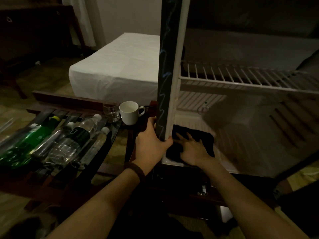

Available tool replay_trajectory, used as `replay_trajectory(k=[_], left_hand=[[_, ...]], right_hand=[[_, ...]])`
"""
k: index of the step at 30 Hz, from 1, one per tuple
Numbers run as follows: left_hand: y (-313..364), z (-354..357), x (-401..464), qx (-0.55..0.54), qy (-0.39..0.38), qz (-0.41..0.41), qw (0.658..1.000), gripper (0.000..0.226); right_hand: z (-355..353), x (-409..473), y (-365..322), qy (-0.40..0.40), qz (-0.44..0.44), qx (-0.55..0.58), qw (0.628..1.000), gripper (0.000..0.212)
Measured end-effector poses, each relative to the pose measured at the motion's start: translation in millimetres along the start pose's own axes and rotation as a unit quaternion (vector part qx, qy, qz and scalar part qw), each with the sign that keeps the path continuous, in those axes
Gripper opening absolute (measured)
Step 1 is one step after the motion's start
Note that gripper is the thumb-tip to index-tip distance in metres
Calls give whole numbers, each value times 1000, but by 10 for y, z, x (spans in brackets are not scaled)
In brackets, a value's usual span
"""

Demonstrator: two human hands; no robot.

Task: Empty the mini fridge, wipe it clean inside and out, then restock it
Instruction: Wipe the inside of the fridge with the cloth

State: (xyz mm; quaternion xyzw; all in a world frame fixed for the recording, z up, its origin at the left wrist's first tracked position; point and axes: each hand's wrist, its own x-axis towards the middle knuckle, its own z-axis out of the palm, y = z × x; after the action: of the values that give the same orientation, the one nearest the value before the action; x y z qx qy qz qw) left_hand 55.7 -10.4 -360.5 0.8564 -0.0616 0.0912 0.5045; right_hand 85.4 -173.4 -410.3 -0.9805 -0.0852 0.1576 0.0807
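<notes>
The mini fridge [245,128] stands open on the right, its white interior bare under a white wire shelf [241,76]. My left hand [151,140] grips the front edge of the fridge's dark left side wall [166,75] near its bottom. My right hand [193,149] lies flat with spread fingers on a black cloth [203,137], pressing it onto the fridge floor at the front left corner. Several bottles [57,138], clear ones and a green one, lie on a wooden slatted rack [72,100] to the left.
A white mug [130,112] and a clear glass [111,111] stand beside the fridge's left wall. A bed with a white sheet [117,66] lies behind. A dark wooden cabinet [181,185] carries the fridge. Dark furniture fills the far left.
</notes>
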Motion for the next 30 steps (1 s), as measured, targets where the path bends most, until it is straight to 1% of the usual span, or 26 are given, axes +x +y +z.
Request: replay_trajectory(k=[3, 5, 9, 14, 18, 21, 24, 25, 27, 28, 30], left_hand=[[20, -1, -12, 0, 5, 3, 1000, 68], [14, 10, -13, 3, 9, 5, 1000, 70], [-7, 20, -5, -3, 6, -9, 1000, 71], [33, 21, -27, -3, 14, -13, 1000, 70], [57, 36, -47, -6, 29, -26, 999, 68], [96, 30, -54, -12, 25, -33, 999, 68], [113, 44, -63, -12, 30, -39, 999, 70], [111, 49, -61, -11, 32, -40, 999, 70], [108, 54, -57, -15, 32, -41, 999, 71], [107, 53, -55, -15, 31, -39, 999, 71], [101, 51, -54, -12, 30, -35, 999, 70]], right_hand=[[-145, 247, -8, -15, 55, 26, 998, 57], [-151, 284, -32, -24, 72, 15, 997, 59], [-9, 18, -69, -5, 28, -21, 999, 59], [226, -414, -42, 37, -30, -8, 999, 53], [255, -566, 50, 63, -38, 0, 997, 54], [184, -675, 335, 67, 18, 33, 997, 56], [100, -842, 780, 80, 117, 80, 987, 56], [74, -890, 891, 80, 144, 81, 983, 59], [69, -933, 1009, 72, 190, 57, 977, 79], [81, -935, 1016, 74, 206, 59, 974, 80], [108, -888, 941, 89, 214, 76, 970, 63]])
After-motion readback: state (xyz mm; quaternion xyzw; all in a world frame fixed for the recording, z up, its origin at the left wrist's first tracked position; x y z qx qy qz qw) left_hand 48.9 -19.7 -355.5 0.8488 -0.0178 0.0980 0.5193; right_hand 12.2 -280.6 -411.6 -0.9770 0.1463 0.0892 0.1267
